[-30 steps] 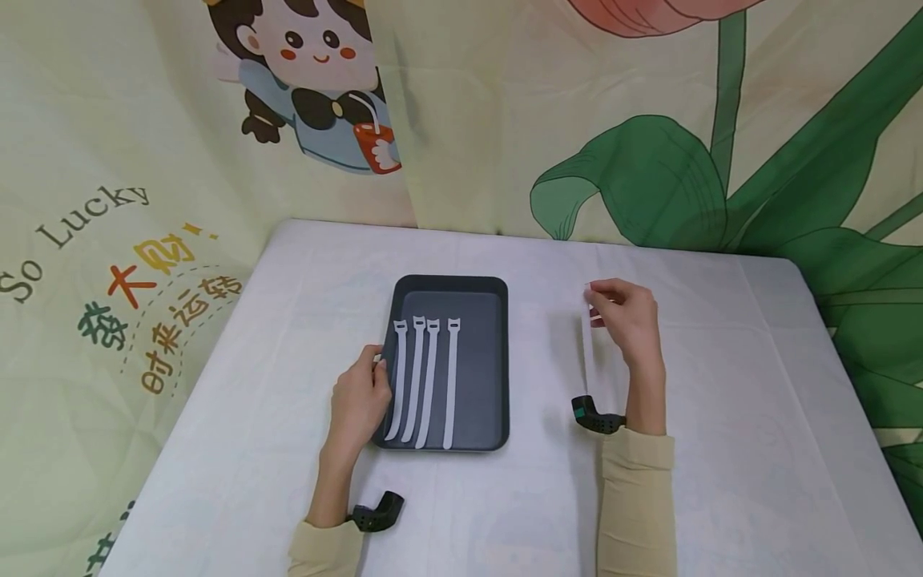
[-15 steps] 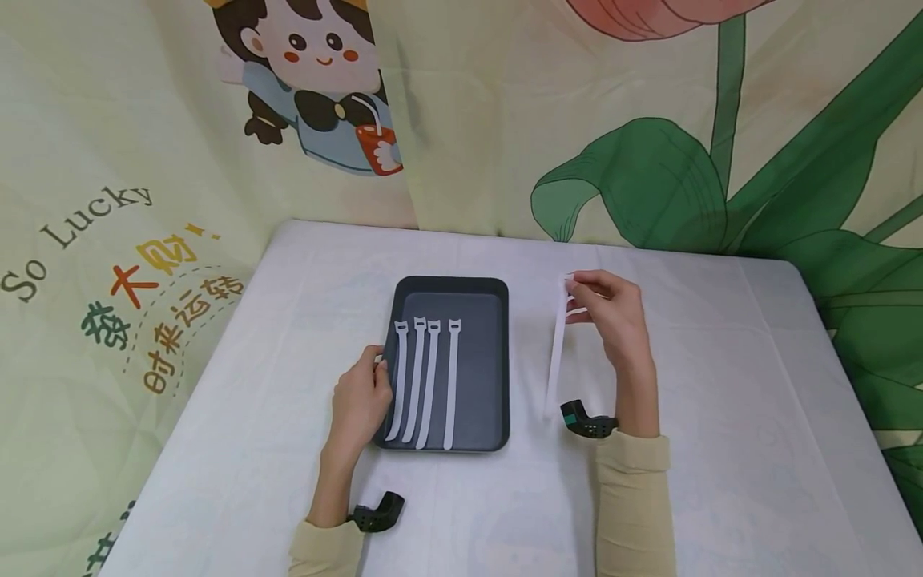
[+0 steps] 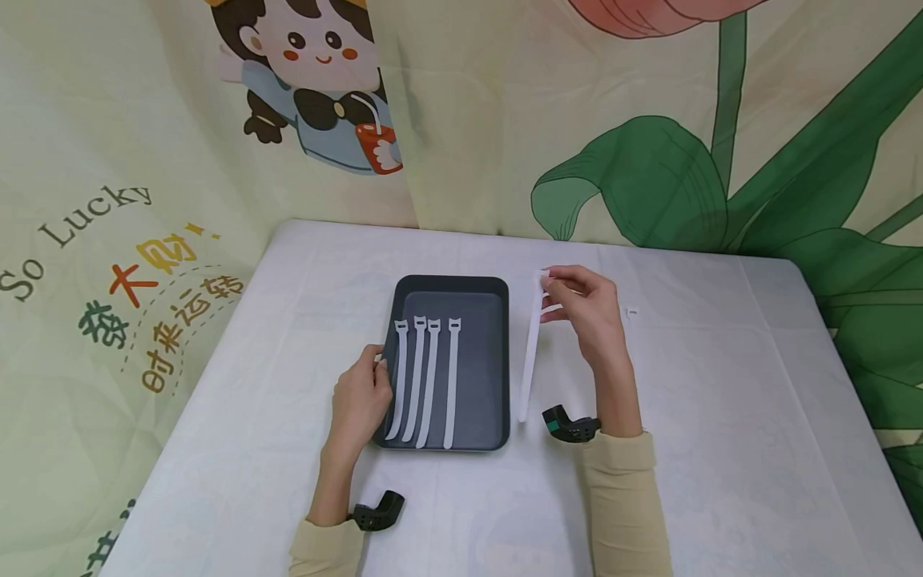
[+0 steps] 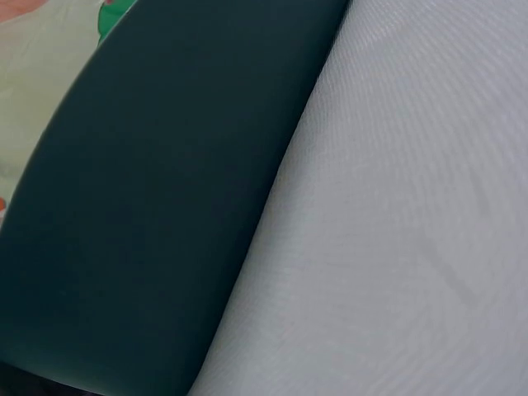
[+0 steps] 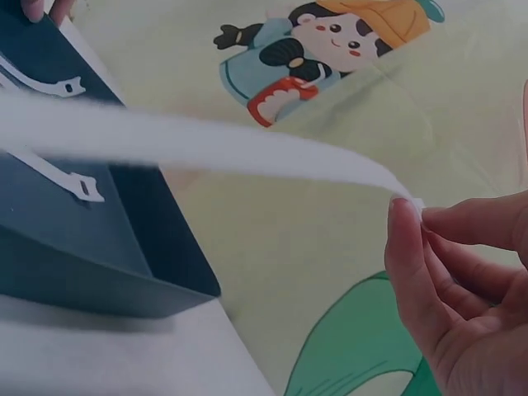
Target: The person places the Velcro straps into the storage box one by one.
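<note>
My left hand (image 3: 362, 398) grips the left rim of a dark grey tray (image 3: 485, 369), thumb at the edge. Several white hook-and-loop cable ties (image 3: 452, 385) lie lengthwise side by side in it, slotted heads at the far end. Between thumb and forefinger, my right hand (image 3: 587, 308) pinches another white cable tie (image 3: 531, 361) by its head end, just right of the tray. Its tail hangs toward the near side in the head view. In the right wrist view this strap (image 5: 247, 148) bows across in front of the tray. The left wrist view shows only the tray's outer wall (image 4: 165, 206).
A white cloth (image 3: 735, 401) covers the table. Right of the right hand, a small pale slotted piece (image 3: 632, 312) shows faintly on the cloth. A printed curtain (image 3: 461, 120) hangs behind the table. Each wrist wears a black camera (image 3: 378, 511).
My right hand has moved left toward the tray, carrying the cable tie with it. The pale slotted piece has come into view behind it. My left hand and the tray have stayed put.
</note>
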The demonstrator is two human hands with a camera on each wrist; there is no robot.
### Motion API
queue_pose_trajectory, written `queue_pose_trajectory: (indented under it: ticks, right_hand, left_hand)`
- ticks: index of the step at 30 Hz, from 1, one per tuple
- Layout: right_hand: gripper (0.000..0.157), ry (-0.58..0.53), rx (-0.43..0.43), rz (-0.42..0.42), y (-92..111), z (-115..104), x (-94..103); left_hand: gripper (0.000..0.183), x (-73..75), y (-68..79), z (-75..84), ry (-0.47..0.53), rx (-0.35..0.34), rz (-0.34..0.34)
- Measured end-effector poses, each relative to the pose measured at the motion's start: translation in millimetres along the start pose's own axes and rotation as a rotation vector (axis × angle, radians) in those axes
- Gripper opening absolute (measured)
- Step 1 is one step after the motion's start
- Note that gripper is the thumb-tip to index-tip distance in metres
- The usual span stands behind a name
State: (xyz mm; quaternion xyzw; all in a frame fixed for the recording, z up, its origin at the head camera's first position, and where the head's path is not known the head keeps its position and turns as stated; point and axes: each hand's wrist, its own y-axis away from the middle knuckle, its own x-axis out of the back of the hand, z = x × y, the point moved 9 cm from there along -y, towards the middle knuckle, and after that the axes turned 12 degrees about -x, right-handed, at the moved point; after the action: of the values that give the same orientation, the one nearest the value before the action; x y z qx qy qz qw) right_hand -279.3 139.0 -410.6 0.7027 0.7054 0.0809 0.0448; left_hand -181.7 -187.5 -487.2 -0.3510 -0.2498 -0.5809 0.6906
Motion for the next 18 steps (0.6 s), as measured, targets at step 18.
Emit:
queue_pose_trajectory:
  ticks: [18]
  right_hand:
    - [0.018, -0.001, -0.031, -0.165, -4, 22, -62.7]
  left_hand:
    - [0.033, 0.5, -0.3, 1.1, 0.006, 0.002, -0.011]
